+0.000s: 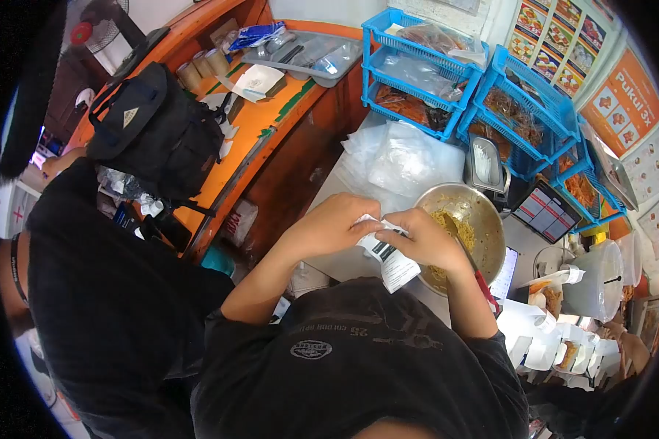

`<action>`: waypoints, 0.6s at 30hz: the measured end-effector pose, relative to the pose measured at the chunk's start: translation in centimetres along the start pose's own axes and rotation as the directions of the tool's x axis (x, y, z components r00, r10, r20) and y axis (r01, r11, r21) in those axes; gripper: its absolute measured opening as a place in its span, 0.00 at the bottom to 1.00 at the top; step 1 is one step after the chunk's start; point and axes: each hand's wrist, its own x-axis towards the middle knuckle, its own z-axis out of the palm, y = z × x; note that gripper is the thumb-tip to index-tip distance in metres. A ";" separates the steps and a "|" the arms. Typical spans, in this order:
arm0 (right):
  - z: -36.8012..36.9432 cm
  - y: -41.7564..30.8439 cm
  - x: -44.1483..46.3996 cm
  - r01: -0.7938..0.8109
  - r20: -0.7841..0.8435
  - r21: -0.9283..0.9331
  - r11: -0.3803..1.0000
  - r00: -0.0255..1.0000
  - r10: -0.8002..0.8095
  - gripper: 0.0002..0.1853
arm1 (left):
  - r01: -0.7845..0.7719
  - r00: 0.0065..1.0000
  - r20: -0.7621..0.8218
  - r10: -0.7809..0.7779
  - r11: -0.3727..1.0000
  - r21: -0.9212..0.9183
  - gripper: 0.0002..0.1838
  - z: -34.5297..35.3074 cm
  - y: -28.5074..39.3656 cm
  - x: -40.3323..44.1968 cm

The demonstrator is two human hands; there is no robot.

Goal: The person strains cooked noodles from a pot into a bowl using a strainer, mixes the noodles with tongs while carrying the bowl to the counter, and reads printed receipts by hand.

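Observation:
In front of my chest I hold a white printed paper slip (pixel 397 266), which looks like a receipt, between both hands. My left hand (pixel 344 222) pinches its upper left part. My right hand (pixel 426 238) grips the upper right part, its thumb lying over the paper. The lower end of the slip hangs down with dark print showing. Just beyond my right hand stands a metal bowl (pixel 495 233) of yellow noodles (pixel 461 223). A utensil with a red handle (pixel 485 291) rests in it, partly behind my right forearm.
Clear plastic bags (pixel 403 157) lie beyond my hands. Blue stacked baskets (pixel 417 84) hold packaged food. A tablet (pixel 545 212) and open white food boxes (pixel 531 333) stand at right. On the left are an orange counter (pixel 231 172), a black backpack (pixel 154 135) and a person in black (pixel 117 271).

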 end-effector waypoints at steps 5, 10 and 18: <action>-0.2 -1.2 -0.1 -0.025 -0.032 -0.009 1.000 0.999 0.025 0.08 | -0.049 0.998 -0.032 0.048 0.999 -0.019 0.07 0.4 -0.7 0.0; -0.1 -2.1 -0.3 0.021 -0.108 -0.009 1.000 0.994 -0.022 0.05 | -0.064 0.996 -0.074 0.055 0.990 -0.123 0.08 0.8 -1.1 -0.2; 0.7 -1.2 -0.7 0.020 -0.175 -0.025 0.999 0.984 -0.024 0.06 | -0.050 0.994 -0.107 0.022 0.962 -0.268 0.07 1.4 -1.5 -0.1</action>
